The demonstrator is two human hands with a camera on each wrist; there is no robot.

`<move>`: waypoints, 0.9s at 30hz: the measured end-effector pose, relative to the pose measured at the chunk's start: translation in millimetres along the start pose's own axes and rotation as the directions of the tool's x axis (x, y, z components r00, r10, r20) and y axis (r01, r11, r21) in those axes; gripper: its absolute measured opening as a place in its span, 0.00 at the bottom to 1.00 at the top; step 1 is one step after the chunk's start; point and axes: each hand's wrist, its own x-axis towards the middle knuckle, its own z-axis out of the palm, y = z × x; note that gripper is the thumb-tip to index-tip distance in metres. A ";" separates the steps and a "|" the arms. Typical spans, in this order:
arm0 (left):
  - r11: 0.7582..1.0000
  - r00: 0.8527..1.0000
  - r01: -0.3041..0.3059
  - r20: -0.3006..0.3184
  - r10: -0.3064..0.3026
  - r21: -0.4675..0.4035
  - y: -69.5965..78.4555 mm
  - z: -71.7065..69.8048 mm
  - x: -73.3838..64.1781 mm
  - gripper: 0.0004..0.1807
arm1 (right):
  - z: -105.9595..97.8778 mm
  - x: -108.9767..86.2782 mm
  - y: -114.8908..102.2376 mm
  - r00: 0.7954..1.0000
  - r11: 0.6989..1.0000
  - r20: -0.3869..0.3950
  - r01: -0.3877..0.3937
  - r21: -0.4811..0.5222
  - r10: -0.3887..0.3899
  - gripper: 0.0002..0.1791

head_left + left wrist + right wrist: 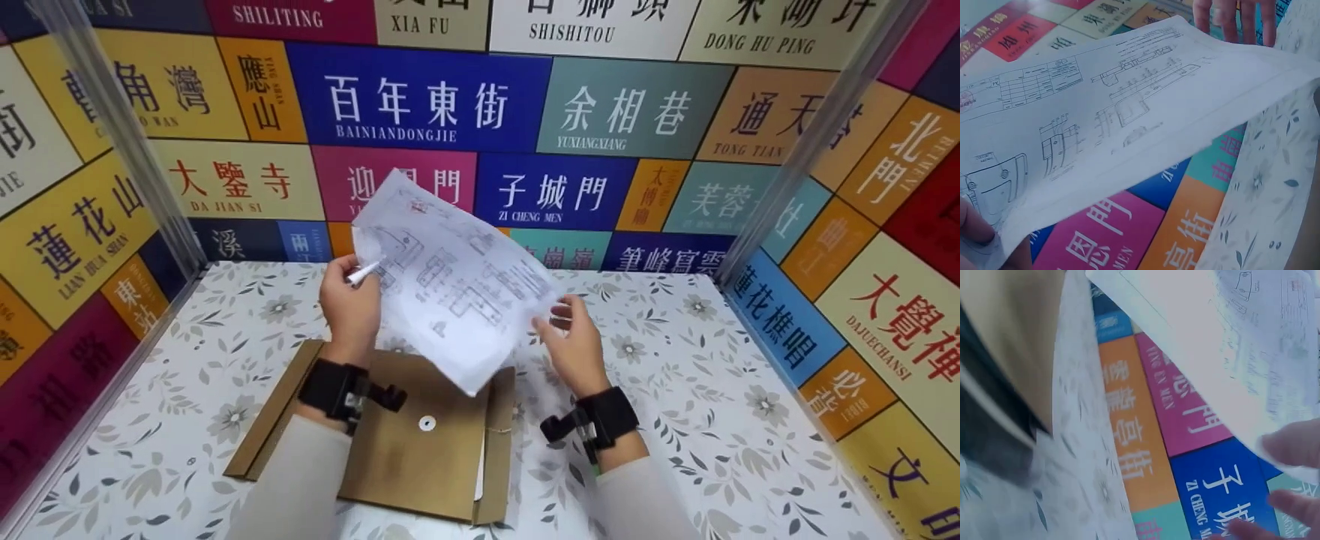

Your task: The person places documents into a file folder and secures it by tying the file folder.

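Observation:
A white sheet of paper (457, 277) printed with technical drawings is held up, tilted, above a brown cardboard document folder (412, 457). My left hand (351, 304) pinches the sheet at its left edge, where a narrow white piece (364, 273) sticks out by the thumb. In the left wrist view, the paper (1145, 112) bends beside the left thumb (974, 222). At the sheet's right edge is my right hand (576, 341), fingers apart. The right wrist view has the right thumb (1292, 444) overlapping the paper's edge, with the other fingers spread below it.
The folder lies on a table (675, 420) covered in a leaf-and-flower pattern. White paper edges (480, 472) show at the folder's right side, near a thin string. Colourful panels with Chinese place names (416, 97) stand around the back and sides.

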 end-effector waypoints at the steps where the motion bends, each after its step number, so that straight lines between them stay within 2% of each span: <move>1: 1.000 1.000 -0.008 0.023 0.007 0.020 2.8 -0.4 -5.9 0.18 | -1.5 -2.6 -0.7 0.998 0.996 -0.052 0.028 0.080 -0.024 0.24; 3: 0.997 0.996 -0.021 0.085 0.015 0.070 5.5 -1.2 -17.6 0.18 | -6.2 -6.6 -1.3 0.989 0.972 -0.136 0.089 0.217 -0.060 0.19; 5: 0.994 0.989 -0.021 0.149 0.005 0.109 4.0 -3.4 -27.5 0.18 | -15.1 -9.6 -1.2 0.983 0.952 -0.166 0.123 0.280 -0.078 0.18; 7: 0.994 0.980 0.009 0.196 -0.030 0.108 -3.5 -5.5 -36.0 0.17 | -27.4 -11.6 -0.3 0.993 0.958 -0.103 0.091 0.271 -0.065 0.19; 9: 0.994 0.971 0.043 0.230 -0.066 0.103 -13.4 -6.4 -41.8 0.18 | -40.8 -13.3 0.9 0.999 0.973 0.016 0.042 0.226 -0.047 0.21; 11: 0.993 0.967 0.066 0.241 -0.088 0.098 -23.7 -6.2 -46.5 0.18 | -50.1 -15.2 1.7 0.990 0.984 0.137 0.016 0.176 -0.040 0.22; 14: 0.990 0.964 0.059 0.251 -0.091 0.132 -31.5 -4.2 -53.2 0.19 | -51.4 -19.6 0.3 0.968 0.988 0.247 0.013 0.157 -0.052 0.22; 18: 0.990 0.959 0.016 0.277 -0.055 0.142 -30.1 -3.2 -62.5 0.18 | -35.3 -27.0 -2.1 0.938 0.990 0.339 0.035 0.134 -0.079 0.26; 22: 0.988 0.949 -0.039 0.315 -0.010 0.149 -23.8 -1.8 -66.7 0.19 | -20.3 -33.8 -6.2 0.865 0.989 0.486 0.067 0.129 -0.122 0.33; 24: 0.984 0.945 -0.073 0.327 0.015 0.165 -20.7 -1.2 -66.7 0.21 | -15.9 -35.5 -8.7 0.833 0.987 0.536 0.074 0.141 -0.139 0.32; 25: 0.981 0.943 -0.089 0.332 0.027 0.174 -18.8 -1.3 -66.6 0.22 | -14.4 -35.9 -9.7 0.824 0.987 0.549 0.073 0.143 -0.140 0.31; 27: 0.976 0.939 -0.105 0.342 0.034 0.190 -14.2 -2.2 -66.0 0.23 | -13.4 -35.6 -11.3 0.821 0.988 0.556 0.063 0.139 -0.131 0.27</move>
